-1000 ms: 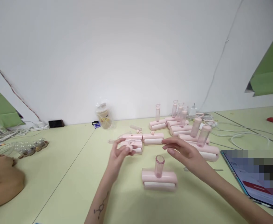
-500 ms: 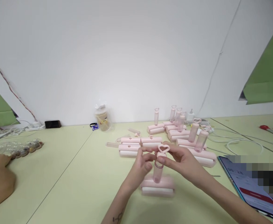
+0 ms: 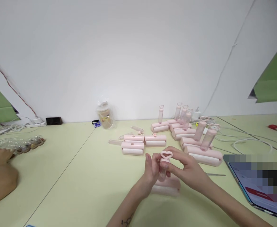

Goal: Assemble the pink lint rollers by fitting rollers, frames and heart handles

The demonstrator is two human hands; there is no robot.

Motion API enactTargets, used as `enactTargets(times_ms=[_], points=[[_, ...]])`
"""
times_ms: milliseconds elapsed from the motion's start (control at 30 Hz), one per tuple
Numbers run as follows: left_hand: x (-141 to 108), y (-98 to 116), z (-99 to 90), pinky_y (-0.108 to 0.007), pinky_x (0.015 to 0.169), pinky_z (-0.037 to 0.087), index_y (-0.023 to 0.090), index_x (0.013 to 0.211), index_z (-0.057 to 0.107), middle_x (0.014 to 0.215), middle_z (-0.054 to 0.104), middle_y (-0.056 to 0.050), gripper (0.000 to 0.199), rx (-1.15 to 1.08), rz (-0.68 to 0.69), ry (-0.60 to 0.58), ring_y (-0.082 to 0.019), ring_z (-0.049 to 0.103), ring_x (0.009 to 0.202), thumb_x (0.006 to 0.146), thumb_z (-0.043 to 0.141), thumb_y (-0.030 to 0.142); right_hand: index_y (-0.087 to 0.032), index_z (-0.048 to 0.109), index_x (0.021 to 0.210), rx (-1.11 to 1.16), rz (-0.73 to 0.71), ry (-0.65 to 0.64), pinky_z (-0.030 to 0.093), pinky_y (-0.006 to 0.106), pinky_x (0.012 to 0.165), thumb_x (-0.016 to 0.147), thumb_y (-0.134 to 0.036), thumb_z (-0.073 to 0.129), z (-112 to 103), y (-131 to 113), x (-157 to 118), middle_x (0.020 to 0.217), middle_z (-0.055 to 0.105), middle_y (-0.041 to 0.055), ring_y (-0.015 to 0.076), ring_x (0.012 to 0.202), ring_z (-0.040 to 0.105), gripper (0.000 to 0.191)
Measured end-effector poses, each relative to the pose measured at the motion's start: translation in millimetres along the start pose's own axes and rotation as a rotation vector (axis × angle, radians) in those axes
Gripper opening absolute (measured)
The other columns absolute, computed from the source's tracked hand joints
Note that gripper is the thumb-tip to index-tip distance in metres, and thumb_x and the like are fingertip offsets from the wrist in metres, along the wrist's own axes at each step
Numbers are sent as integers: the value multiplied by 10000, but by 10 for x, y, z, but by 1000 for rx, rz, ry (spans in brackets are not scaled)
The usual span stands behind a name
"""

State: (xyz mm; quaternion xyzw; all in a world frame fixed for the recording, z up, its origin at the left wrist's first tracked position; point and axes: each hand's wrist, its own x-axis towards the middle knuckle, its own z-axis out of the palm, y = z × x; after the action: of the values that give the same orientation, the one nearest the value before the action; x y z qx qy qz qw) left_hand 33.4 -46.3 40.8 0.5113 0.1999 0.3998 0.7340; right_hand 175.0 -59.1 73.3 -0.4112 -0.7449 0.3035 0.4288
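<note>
Near the front middle of the table, a pink roller body [image 3: 168,186] carries an upright clear pink tube [image 3: 162,175]. A heart-ringed pink cap [image 3: 166,157] sits at the tube's top, pinched between the thumb and fingers of my right hand [image 3: 184,164]. My left hand [image 3: 151,168] has its fingers curled around the upper tube from the left, its thumb raised. Behind my hands lie pink rollers [image 3: 133,148] without upright tubes. To the right, several rollers [image 3: 204,155] have capped tubes standing on them.
A phone [image 3: 256,186] lies at the right, beside a thin metal tool [image 3: 215,174]. White cables [image 3: 249,141] run behind it. A wrapped cup [image 3: 104,117] stands near the wall. Another person's hand [image 3: 1,176] is at the left by small clear-topped items [image 3: 26,146].
My left hand has moved right and closed around the tube. The heart cap is now down at the tube's top, still in my right fingers. The view has shifted slightly.
</note>
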Motion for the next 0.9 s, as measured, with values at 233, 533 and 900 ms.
enactTargets(times_ms=[233,533,900], points=[[42,-83,-59,-349,810,328,142,1094,506,713,405,-7,806,49,7,-61,-189,413,728,758,112,760,-209,613,668,-18,-4,-6,490,239,558,856,-301,522,5,-29,-1,856,591,46,167,746,583,228],[60,-81,-37,-314,721,350,151,1006,556,676,412,-9,835,28,17,-65,-184,421,681,706,138,809,-220,632,606,-84,-16,-71,493,304,671,903,-399,419,-48,60,-35,852,625,53,181,709,593,407],[235,-35,219,-213,365,218,200,549,432,366,287,90,463,90,67,205,-62,253,342,662,546,634,-235,676,757,114,-100,183,492,346,755,877,-351,485,167,107,-23,813,661,56,237,875,594,254]])
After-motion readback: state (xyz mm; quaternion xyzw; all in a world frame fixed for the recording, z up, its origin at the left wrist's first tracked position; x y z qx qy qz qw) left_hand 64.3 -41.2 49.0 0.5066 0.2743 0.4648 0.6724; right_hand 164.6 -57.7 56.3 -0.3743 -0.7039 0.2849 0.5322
